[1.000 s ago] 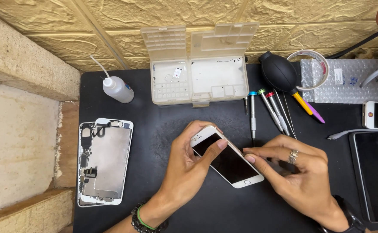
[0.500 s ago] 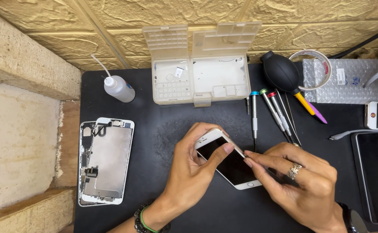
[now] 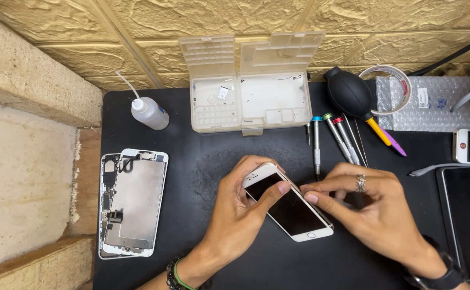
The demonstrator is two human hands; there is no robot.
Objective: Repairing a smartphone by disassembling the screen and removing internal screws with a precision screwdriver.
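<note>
Both the left hand (image 3: 240, 215) and right hand (image 3: 372, 215) pinch the thin white glass-fronted smartphone (image 3: 288, 203) by its long edges, a light, stiff, slippery, fragile slab best gripped at the rim.

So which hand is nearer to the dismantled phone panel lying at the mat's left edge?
Left. The left hand grips the white phone just right of the dismantled panel; the right hand is farther right, beyond that phone.

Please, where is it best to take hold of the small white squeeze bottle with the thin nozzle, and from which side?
Probably grip the small white squeeze bottle around its rounded body, coming from above. It lies on its side on the black mat, thin nozzle pointing up-left toward the wall, with open mat around the body.
</note>
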